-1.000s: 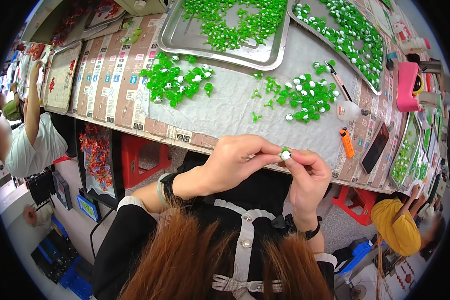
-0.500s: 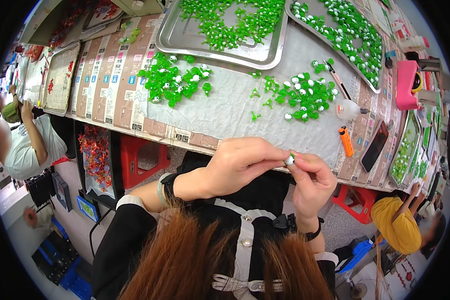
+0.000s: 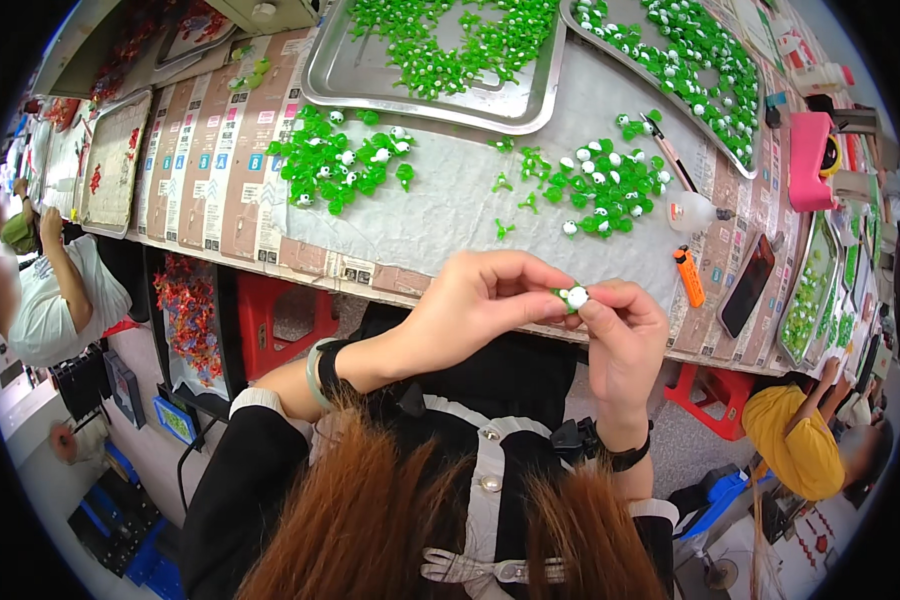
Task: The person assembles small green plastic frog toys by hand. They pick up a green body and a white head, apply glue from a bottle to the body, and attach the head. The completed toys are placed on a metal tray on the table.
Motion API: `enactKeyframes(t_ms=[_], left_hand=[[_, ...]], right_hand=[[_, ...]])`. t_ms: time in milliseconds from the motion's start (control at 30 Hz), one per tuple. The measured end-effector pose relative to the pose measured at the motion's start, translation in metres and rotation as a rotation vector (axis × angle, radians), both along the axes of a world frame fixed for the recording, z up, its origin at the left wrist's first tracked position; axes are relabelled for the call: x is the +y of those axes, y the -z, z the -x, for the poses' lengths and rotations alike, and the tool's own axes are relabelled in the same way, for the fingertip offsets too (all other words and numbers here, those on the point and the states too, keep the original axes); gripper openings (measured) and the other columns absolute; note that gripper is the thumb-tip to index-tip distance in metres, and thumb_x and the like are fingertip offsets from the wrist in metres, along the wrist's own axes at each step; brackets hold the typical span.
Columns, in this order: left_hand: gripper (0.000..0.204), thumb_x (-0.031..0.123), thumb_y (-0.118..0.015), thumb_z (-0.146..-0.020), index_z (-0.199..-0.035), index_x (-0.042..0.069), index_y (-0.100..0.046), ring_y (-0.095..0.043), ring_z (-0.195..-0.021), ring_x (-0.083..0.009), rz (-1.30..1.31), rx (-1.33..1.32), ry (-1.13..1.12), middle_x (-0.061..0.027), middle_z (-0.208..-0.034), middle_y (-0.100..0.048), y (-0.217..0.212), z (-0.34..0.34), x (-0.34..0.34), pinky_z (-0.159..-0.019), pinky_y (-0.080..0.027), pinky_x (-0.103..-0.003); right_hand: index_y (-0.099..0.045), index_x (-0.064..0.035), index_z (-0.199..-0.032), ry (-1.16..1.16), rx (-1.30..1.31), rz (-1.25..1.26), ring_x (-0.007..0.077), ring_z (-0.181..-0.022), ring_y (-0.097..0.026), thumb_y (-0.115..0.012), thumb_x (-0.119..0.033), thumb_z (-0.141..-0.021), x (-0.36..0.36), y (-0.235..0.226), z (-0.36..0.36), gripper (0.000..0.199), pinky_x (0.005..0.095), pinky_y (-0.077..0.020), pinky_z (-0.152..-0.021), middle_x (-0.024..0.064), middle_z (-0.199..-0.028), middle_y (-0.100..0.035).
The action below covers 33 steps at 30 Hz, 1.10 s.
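Between both hands, just off the table's near edge, is a small green plastic figure with a white ball head (image 3: pixel 576 297). My left hand (image 3: pixel 485 300) pinches its green side with thumb and index finger. My right hand (image 3: pixel 625 325) has thumb and fingertips closed on the white side. Ahead lies a pile of similar green and white pieces (image 3: pixel 610 185), with a few plain green pieces (image 3: pixel 503 229) to its left. Another pile of green and white pieces (image 3: pixel 340 160) sits further left.
Metal trays of plain green pieces (image 3: pixel 320 85) and of white-headed ones (image 3: pixel 670 108) stand behind. To the right are a pen (image 3: pixel 672 155), a small clear bottle (image 3: pixel 690 212), an orange cutter (image 3: pixel 688 276), a phone (image 3: pixel 747 287) and a pink holder (image 3: pixel 810 160). Other people sit on both sides.
My left hand has opened its pinch somewhat and shifted, and the held figure has risen and turned, showing more of its white head and green body. Both hands stay together on it.
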State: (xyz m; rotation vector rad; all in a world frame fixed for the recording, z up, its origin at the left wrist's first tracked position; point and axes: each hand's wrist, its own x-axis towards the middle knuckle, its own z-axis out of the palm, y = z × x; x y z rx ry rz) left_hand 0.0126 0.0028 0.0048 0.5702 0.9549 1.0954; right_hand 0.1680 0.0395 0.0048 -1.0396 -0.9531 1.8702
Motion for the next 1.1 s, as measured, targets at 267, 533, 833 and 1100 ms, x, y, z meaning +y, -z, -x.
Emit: enactKeyframes(t_ms=[267,533,833,1100], left_hand=[[0.018,0.007,-0.053,-0.076,-0.09,-0.004,-0.053,-0.057,-0.072,-0.0134,0.19,-0.289,0.05,-0.0112,-0.08,-0.058,0.004,0.004,0.005,-0.066,-0.047,-0.022],[0.017,0.007,-0.053,-0.076,-0.088,-0.004,-0.052,-0.057,-0.07,-0.013,0.271,-0.313,0.06,-0.0114,-0.079,-0.058,0.009,0.006,0.006,-0.064,-0.048,-0.022],[0.014,0.005,-0.051,-0.077,-0.087,-0.004,-0.052,-0.058,-0.069,-0.0155,0.373,-0.379,0.018,-0.0112,-0.078,-0.057,0.019,0.007,0.004,-0.063,-0.05,-0.024],[0.013,0.006,-0.051,-0.077,-0.086,-0.004,-0.052,-0.058,-0.069,-0.0155,0.378,-0.396,0.016,-0.0113,-0.077,-0.057,0.019,0.005,0.004,-0.063,-0.05,-0.024]], right_hand=[[-0.053,0.0056,-0.077,-0.028,0.017,0.05,0.0128,-0.058,-0.054,-0.055,0.004,-0.071,0.004,0.001,0.001,0.007,0.0214,-0.0443,-0.055,0.0108,-0.07,-0.056],[-0.053,0.0042,-0.076,0.001,-0.012,0.155,0.0114,-0.056,-0.052,-0.056,0.001,-0.072,0.004,0.006,0.006,0.006,0.0204,-0.043,-0.053,0.0098,-0.069,-0.057],[-0.053,0.0006,-0.073,-0.02,-0.02,0.263,0.0092,-0.053,-0.051,-0.056,-0.004,-0.073,0.006,0.013,0.009,0.006,0.0191,-0.0411,-0.05,0.0061,-0.066,-0.056],[-0.053,-0.0002,-0.072,-0.009,-0.03,0.255,0.0089,-0.053,-0.051,-0.056,-0.004,-0.073,0.006,0.013,0.008,0.006,0.0188,-0.0415,-0.05,0.0059,-0.066,-0.056]])
